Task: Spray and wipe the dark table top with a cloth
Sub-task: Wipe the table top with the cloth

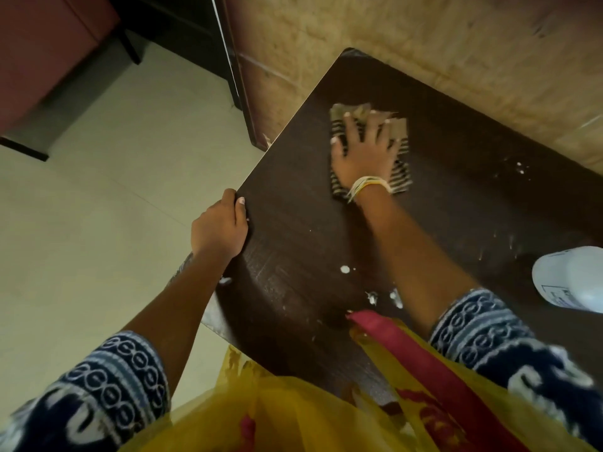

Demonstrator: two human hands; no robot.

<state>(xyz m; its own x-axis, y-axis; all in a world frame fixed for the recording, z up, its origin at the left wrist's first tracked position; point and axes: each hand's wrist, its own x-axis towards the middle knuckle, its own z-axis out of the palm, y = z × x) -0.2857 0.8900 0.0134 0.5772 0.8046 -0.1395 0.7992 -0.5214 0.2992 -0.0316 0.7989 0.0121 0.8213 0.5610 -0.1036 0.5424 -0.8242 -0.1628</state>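
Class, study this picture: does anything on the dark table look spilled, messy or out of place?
Yes. White blobs and streaks lie scattered on the dark wooden table top, near its front edge and at the far right, not yet wiped. The right hand presses the striped cloth flat farther back; the left hand grips the table's edge.

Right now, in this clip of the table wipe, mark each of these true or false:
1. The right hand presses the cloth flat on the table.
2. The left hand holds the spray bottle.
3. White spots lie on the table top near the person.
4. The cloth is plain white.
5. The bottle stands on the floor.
1. True. The right hand lies with fingers spread on the cloth, on the dark table top.
2. False. The left hand grips the table's edge.
3. True. White spots show on the near part.
4. False. It is dark-and-light striped with a tan end.
5. False. The white bottle is on the table at the right edge of view.
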